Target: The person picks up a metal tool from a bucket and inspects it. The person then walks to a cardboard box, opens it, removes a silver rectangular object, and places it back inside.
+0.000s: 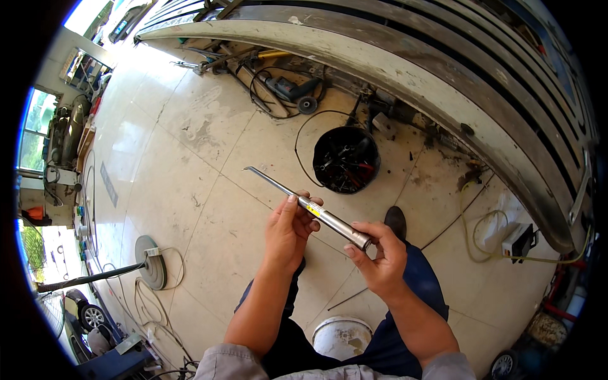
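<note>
Both of my hands hold a shiny metal tool with a thick tube-like body, a yellow label (314,209) and a slim shaft (269,180) that ends in a small bent tip pointing far left. My left hand (285,231) is closed around the middle, where the shaft meets the body, with the thumb on top. At the near right end of the tube (347,230), my right hand (384,258) pinches it between thumb and fingers. The tool slants across in front of me, above the tiled floor. Its exact kind cannot be made out.
A black bucket (318,140) of hand tools stands ahead of me. Behind it lie an angle grinder (291,88) and bars along a slatted metal platform (405,54). A worn white bucket (342,335) is between my legs. A round-based stand (152,263) and cables lie left.
</note>
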Tool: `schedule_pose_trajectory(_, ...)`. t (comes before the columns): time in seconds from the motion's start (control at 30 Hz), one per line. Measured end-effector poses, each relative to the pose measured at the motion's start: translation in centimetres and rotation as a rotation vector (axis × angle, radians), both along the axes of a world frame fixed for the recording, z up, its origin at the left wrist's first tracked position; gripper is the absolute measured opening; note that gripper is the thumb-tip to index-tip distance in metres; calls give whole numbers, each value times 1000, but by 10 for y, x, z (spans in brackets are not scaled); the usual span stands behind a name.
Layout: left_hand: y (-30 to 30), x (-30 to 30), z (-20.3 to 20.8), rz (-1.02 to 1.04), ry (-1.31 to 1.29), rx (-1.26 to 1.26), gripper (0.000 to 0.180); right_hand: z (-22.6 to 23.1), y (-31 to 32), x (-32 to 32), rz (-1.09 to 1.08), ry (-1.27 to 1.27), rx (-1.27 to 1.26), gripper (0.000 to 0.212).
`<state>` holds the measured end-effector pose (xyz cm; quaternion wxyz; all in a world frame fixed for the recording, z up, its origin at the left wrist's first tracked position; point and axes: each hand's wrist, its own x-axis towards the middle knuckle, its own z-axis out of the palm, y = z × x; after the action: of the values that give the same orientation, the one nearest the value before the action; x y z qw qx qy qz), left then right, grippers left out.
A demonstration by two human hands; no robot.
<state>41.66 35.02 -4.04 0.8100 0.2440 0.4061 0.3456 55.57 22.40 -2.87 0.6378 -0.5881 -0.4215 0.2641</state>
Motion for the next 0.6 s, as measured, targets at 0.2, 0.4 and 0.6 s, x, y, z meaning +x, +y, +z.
schedule_pose_trajectory(0.2, -3, 2, -3, -44, 1, 6, 31, 0, -1, 3, -9, -64, 68, 38)
schedule_pose_trajectory(0.4, -18, 9, -18, -125, 8, -156, 33, 0, 3, 5, -11, -79, 91, 45)
schedule_pose_trajectory(0.6, -31, 23, -14, -193, 6, -194, 37, 0, 0, 9, -22, -145, 117, 49)
